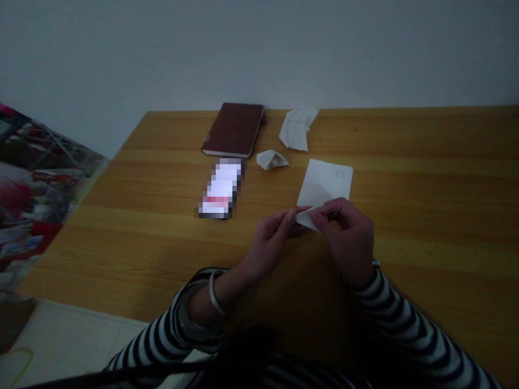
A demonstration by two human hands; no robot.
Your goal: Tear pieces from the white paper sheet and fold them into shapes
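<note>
Between my two hands is a small folded piece of white paper [307,218], held just above the table. My left hand [272,237] pinches its left end between thumb and fingers. At its right side, my right hand [346,232] grips it with thumb and forefinger. Right behind the hands, a white paper sheet or pad [326,181] lies flat on the table. Farther off sits a small folded paper piece [271,159] with an opening facing right. A fanned stack of folded paper pieces [298,128] rests near the wall.
The wooden table [425,189] reaches the pale wall [284,54]. A brown notebook [235,129] lies at the back left, with a lit phone [222,188] in front of it. Mixed colourful items [28,189] stand on the floor beyond the left edge.
</note>
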